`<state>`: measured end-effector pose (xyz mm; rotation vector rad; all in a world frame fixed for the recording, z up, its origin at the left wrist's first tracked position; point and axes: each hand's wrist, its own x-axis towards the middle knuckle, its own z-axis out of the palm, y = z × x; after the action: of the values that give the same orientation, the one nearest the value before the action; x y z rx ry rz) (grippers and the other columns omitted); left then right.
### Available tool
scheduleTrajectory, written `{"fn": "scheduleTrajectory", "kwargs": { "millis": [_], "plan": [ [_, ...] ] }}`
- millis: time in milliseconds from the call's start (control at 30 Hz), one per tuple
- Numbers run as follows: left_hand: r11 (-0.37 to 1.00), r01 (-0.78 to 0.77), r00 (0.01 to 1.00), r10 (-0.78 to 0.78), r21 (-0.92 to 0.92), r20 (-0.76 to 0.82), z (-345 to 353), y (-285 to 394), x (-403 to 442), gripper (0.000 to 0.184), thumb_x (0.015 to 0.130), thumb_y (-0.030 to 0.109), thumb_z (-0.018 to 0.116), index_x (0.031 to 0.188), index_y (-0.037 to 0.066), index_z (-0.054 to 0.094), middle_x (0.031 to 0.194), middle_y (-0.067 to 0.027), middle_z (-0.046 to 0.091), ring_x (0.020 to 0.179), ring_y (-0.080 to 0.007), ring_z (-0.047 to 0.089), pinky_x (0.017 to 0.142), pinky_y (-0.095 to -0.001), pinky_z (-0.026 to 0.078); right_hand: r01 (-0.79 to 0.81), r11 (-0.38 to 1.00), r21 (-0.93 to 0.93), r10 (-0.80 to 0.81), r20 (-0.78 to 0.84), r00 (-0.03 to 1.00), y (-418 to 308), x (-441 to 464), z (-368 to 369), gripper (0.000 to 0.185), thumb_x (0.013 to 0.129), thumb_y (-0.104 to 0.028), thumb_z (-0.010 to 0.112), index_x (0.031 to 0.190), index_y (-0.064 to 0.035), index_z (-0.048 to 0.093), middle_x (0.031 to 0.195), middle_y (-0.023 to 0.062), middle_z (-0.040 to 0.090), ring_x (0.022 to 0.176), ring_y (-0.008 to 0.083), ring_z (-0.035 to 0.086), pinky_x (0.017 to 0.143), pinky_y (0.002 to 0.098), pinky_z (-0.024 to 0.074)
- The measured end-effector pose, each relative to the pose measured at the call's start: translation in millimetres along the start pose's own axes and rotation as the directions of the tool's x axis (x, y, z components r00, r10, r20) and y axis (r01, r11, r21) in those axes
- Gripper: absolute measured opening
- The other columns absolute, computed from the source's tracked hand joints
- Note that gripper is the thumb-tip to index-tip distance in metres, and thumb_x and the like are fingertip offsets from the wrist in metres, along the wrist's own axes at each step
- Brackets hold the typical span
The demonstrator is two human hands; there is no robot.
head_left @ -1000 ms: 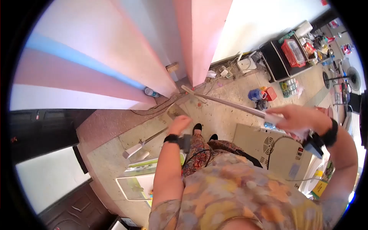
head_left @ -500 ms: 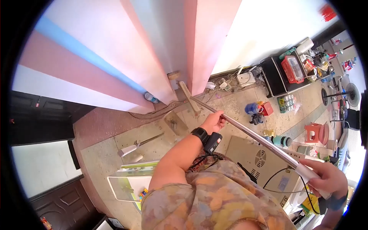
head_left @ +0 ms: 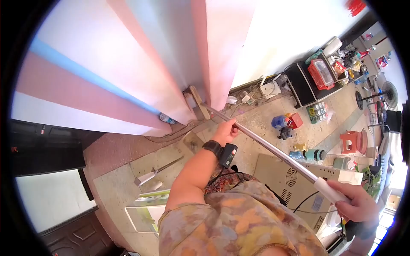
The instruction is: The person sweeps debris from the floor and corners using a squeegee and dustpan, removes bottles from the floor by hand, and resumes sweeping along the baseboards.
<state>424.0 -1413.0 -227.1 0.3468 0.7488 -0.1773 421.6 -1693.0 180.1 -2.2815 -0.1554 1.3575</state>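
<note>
1. Two hands share one long-handled tool (head_left: 273, 149) in the head view; its pole slants across the space above the floor.
2. The left hand (head_left: 226, 131) is curled closed around the metal pole, nearer the tool's head.
3. The right hand (head_left: 358, 200) is wrapped around the white grip (head_left: 331, 190) at the upper end.
4. The bar-shaped head (head_left: 199, 102) sits in the recess between the pink pillar (head_left: 222, 51) and the striped wall (head_left: 98, 77); whether it presses on the floor, I cannot tell.
5. In so narrow a gap, the left hand probably serves best as a snug guide, with the right turning the grip to angle the bar.
6. Short, gentle strokes should spare the pillar's edge and the bottle (head_left: 167, 118) by the wall.
7. The dustpan (head_left: 193, 142) lies on the floor, near the left forearm, untouched.
</note>
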Motion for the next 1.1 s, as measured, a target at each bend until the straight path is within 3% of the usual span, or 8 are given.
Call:
{"fn": "scheduleTrajectory", "kwargs": {
  "millis": [133, 367, 433, 600, 633, 733, 967, 1100],
  "plan": [
    [0.991, 0.112, 0.994, -0.111, 0.079, -0.015, 1.0, -15.8, 25.9, 0.016, 0.081, 0.012, 0.051, 0.069, 0.003, 0.044, 0.063, -0.0061, 0.043, 0.047, -0.0110, 0.038, 0.039, -0.0225, 0.029, -0.112, 0.980, 0.163, 0.114, -0.002, 0.993, 14.7, -2.9, 9.4, 0.049, 0.072, 0.002, 0.048, 0.120, -0.0013, 0.044, 0.068, 0.0058, 0.056, 0.048, 0.0072, 0.050, 0.042, 0.0204, 0.0395],
    [0.996, 0.057, 0.998, -0.057, 0.064, 0.001, 21.3, -14.7, -22.7, 0.018, 0.080, 0.013, 0.053, 0.068, 0.002, 0.044, 0.063, -0.0071, 0.044, 0.047, -0.0106, 0.039, 0.040, -0.0227, 0.029, -0.121, 0.938, 0.325, 0.148, -0.059, 0.987, 31.6, -24.9, 4.4, 0.050, 0.067, 0.004, 0.046, 0.117, 0.0016, 0.045, 0.069, 0.0079, 0.057, 0.049, 0.0090, 0.052, 0.044, 0.0211, 0.0402],
    [0.998, 0.048, 0.999, -0.048, 0.041, -0.005, 10.3, -12.7, -29.6, 0.017, 0.081, 0.013, 0.052, 0.069, 0.003, 0.044, 0.063, -0.0072, 0.045, 0.047, -0.0105, 0.039, 0.040, -0.0226, 0.028, 0.045, 0.998, 0.046, -0.040, -0.100, 0.994, 40.4, -25.2, 2.3, 0.051, 0.065, 0.002, 0.049, 0.116, 0.0025, 0.046, 0.071, 0.0099, 0.058, 0.055, 0.0127, 0.055, 0.051, 0.0240, 0.0422],
    [0.998, 0.032, 0.999, -0.032, -0.047, 0.007, -30.4, 0.2, -15.8, 0.015, 0.083, 0.012, 0.050, 0.071, 0.004, 0.044, 0.065, -0.0065, 0.044, 0.047, -0.0111, 0.038, 0.039, -0.0232, 0.027, 0.252, 0.941, -0.227, -0.269, -0.050, 0.962, 9.6, 2.7, 21.1, 0.047, 0.065, -0.002, 0.053, 0.112, -0.0007, 0.050, 0.078, 0.0139, 0.058, 0.068, 0.0226, 0.058, 0.062, 0.0278, 0.0437],
    [0.998, 0.044, 0.999, -0.044, -0.045, -0.005, -34.2, 2.0, -11.0, 0.015, 0.082, 0.012, 0.050, 0.071, 0.005, 0.043, 0.065, -0.0065, 0.043, 0.048, -0.0112, 0.038, 0.039, -0.0232, 0.026, 0.250, 0.943, -0.220, -0.267, -0.054, 0.962, 7.1, 2.8, 22.7, 0.047, 0.065, -0.002, 0.053, 0.112, -0.0007, 0.050, 0.078, 0.0139, 0.058, 0.068, 0.0226, 0.058, 0.062, 0.0278, 0.0437],
    [0.993, 0.116, 0.993, -0.115, 0.039, -0.014, -24.2, -2.4, 12.8, 0.015, 0.082, 0.012, 0.050, 0.071, 0.004, 0.043, 0.064, -0.0067, 0.041, 0.048, -0.0116, 0.038, 0.039, -0.0234, 0.026, -0.036, 0.998, 0.045, 0.040, -0.081, 0.996, 3.5, 0.0, 25.2, 0.046, 0.065, 0.001, 0.052, 0.111, -0.0005, 0.051, 0.075, 0.0110, 0.058, 0.065, 0.0181, 0.057, 0.056, 0.0261, 0.0430],
    [0.982, 0.182, 0.982, -0.185, 0.053, 0.039, 8.1, -27.7, -4.8, 0.015, 0.084, 0.013, 0.048, 0.073, 0.004, 0.045, 0.064, -0.0046, 0.044, 0.050, -0.0105, 0.039, 0.042, -0.0217, 0.029, -0.068, 0.997, 0.040, 0.075, -0.213, 0.974, 32.9, -27.8, 15.5, 0.044, 0.064, 0.000, 0.052, 0.108, 0.0013, 0.053, 0.069, 0.0089, 0.057, 0.059, 0.0149, 0.056, 0.055, 0.0242, 0.0422],
    [0.995, 0.091, 0.995, -0.092, 0.028, 0.023, 0.3, -11.1, -25.7, 0.017, 0.084, 0.013, 0.049, 0.073, 0.002, 0.042, 0.063, -0.0060, 0.042, 0.047, -0.0117, 0.039, 0.039, -0.0236, 0.029, 0.056, 0.997, 0.050, -0.048, -0.165, 0.985, 38.8, -19.5, 21.0, 0.044, 0.065, -0.001, 0.052, 0.108, 0.0021, 0.052, 0.072, 0.0109, 0.058, 0.060, 0.0156, 0.056, 0.057, 0.0251, 0.0423]
  ]
}}
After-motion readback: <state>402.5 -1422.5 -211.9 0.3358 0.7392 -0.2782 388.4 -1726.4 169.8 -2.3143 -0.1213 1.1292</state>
